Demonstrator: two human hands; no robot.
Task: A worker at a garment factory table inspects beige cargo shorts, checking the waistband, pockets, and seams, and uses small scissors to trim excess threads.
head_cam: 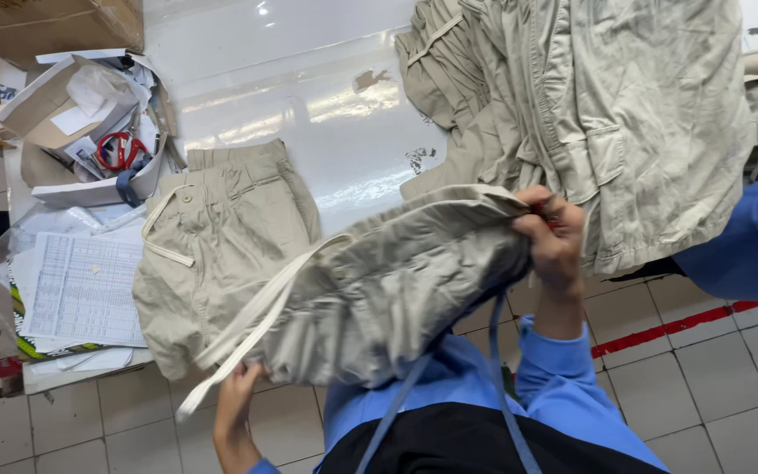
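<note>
- While I stand at the near edge of the white table (309, 79), both my hands hold up a bunched beige garment (388, 290) with a pale drawstring (247, 325).
- My right hand (550, 233) is closed, pinching its waistband at the right end.
- My left hand (237, 395) grips the lower left corner from beneath; its fingers are mostly hidden, so seemingly closed.
- Folded beige shorts (212, 237) lie left; a heap of garments (607, 105) lies far right.
- Red scissors (118, 149) sit far left.
</note>
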